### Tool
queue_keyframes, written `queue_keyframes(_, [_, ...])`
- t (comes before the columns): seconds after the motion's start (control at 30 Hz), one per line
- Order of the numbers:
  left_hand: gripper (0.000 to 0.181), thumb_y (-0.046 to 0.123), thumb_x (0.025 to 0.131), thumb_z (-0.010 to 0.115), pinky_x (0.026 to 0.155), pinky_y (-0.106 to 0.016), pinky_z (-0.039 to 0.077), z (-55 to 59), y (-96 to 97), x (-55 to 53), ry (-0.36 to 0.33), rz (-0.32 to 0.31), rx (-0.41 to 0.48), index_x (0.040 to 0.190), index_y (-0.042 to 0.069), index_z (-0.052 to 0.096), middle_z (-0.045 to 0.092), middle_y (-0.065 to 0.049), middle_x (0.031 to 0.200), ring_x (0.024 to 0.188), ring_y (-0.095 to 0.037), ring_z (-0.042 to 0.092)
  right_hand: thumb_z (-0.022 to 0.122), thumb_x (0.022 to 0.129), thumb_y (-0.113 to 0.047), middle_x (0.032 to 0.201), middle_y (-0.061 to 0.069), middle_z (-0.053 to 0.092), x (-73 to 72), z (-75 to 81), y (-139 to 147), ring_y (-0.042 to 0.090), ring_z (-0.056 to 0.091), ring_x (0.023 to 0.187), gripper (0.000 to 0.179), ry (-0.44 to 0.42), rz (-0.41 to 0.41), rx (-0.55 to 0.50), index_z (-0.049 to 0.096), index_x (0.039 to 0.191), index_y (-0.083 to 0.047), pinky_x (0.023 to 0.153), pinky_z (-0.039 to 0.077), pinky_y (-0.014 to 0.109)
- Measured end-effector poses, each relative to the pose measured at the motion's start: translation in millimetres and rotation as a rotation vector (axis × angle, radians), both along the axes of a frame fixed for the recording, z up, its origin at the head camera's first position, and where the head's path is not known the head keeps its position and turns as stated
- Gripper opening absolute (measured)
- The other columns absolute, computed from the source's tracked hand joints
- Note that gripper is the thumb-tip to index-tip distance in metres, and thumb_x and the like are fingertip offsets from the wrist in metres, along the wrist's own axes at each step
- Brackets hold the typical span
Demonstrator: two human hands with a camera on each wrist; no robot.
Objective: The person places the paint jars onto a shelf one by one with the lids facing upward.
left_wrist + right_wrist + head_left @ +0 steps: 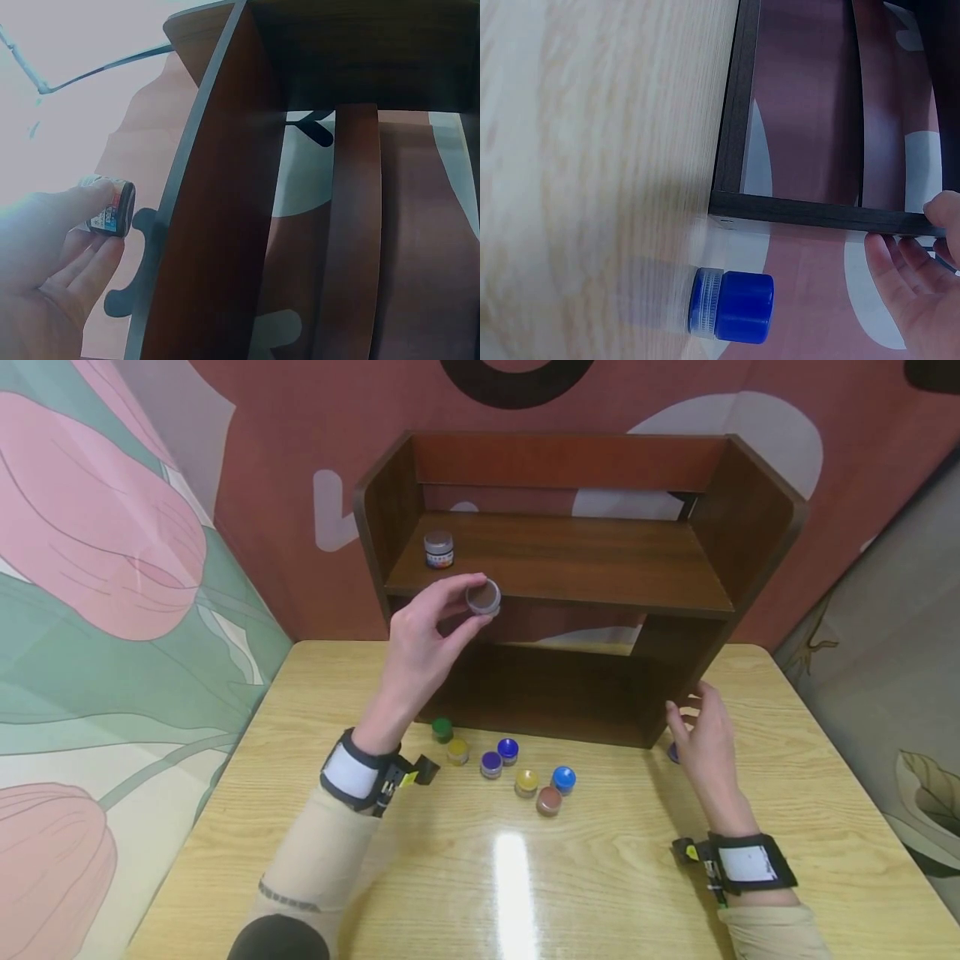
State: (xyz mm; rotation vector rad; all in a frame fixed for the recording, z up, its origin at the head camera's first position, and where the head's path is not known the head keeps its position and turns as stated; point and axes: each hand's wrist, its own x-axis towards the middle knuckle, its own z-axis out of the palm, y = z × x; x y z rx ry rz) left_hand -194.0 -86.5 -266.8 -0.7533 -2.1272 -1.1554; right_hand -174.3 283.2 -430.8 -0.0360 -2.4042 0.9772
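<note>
My left hand (pixel 467 603) is raised in front of the upper board of a dark wooden shelf unit (pixel 577 572). It pinches a small brown-lidded jar (pixel 483 597) between thumb and fingers. The left wrist view shows the same labelled jar (pixel 111 209) in my fingertips beside the shelf's side panel (pixel 217 225). One more small jar (pixel 438 549) stands on the upper board at the left. My right hand (pixel 686 708) hovers with relaxed fingers by the shelf's lower right corner, holding nothing. A blue-lidded jar (pixel 732 307) lies on the table near it, mostly hidden in the head view.
Several small colour-lidded jars stand on the wooden table (pixel 795 793) in front of the shelf: green (pixel 442 729), yellow (pixel 457 750), purple (pixel 491 764), blue (pixel 563 779) and brown (pixel 549 800) among them. Patterned walls close in the table at the back and left.
</note>
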Motion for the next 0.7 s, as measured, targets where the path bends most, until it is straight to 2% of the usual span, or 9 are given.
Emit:
queue_keyframes(0.13, [0.044,0.015,0.089,0.074,0.099,-0.023,0.057,3.2,2.0,-2.8,-0.014,0.000,-0.007,0.130,0.006,0.062,0.068,-0.010,0.128,0.115,-0.017,0.069,0.062,0.097,-0.008,0.121,0.027,0.059,0.0,-0.3,0.0,0.041,0.063,0.108,0.043,0.002,-0.001,-0.001,0.046,0.134,0.006,0.084,0.056,0.056])
queue_keyframes(0.23, [0.044,0.015,0.089,0.074,0.099,-0.023,0.057,5.1,3.9,-5.0,-0.021,0.004,-0.018,0.131,0.007,0.062,0.068,-0.009,0.127,0.114,-0.016,0.068,0.062,0.097,-0.009,0.121,0.026,0.059,0.5,0.0,0.0,0.041,0.063,0.108,0.043,0.002,-0.003,0.002,0.046,0.134,0.006,0.083,0.058,0.051])
queue_keyframes(0.33, [0.045,0.014,0.089,0.075,0.099,-0.023,0.057,7.3,5.9,-8.0,-0.023,0.011,-0.033,0.131,0.007,0.061,0.067,-0.008,0.127,0.113,-0.016,0.068,0.063,0.096,-0.010,0.121,0.026,0.060,1.1,0.2,0.4,0.041,0.063,0.107,0.043,0.007,0.000,-0.002,0.047,0.133,0.006,0.079,0.060,0.023])
queue_keyframes(0.4, [0.045,0.014,0.089,0.075,0.100,-0.023,0.057,8.9,7.3,-10.1,-0.021,0.010,-0.043,0.131,0.007,0.061,0.068,-0.008,0.127,0.114,-0.016,0.068,0.063,0.096,-0.010,0.121,0.026,0.060,1.3,0.5,0.6,0.041,0.063,0.107,0.043,0.010,0.002,-0.007,0.047,0.133,0.006,0.075,0.052,0.005])
queue_keyframes(0.47, [0.044,0.014,0.089,0.075,0.100,-0.023,0.056,10.3,8.6,-12.7,-0.014,0.006,-0.052,0.131,0.007,0.061,0.068,-0.009,0.127,0.115,-0.016,0.068,0.063,0.096,-0.010,0.120,0.026,0.060,1.4,0.8,0.6,0.040,0.063,0.106,0.043,0.013,0.005,-0.009,0.047,0.133,0.006,0.072,0.042,-0.005])
queue_keyframes(0.7, [0.043,0.014,0.090,0.073,0.101,-0.022,0.055,13.5,12.9,-19.3,0.001,-0.003,-0.076,0.131,0.006,0.060,0.068,-0.009,0.127,0.117,-0.016,0.067,0.062,0.096,-0.006,0.119,0.028,0.059,0.7,1.7,-0.7,0.043,0.063,0.105,0.042,0.038,0.021,-0.003,0.047,0.132,0.009,0.073,0.031,-0.012])
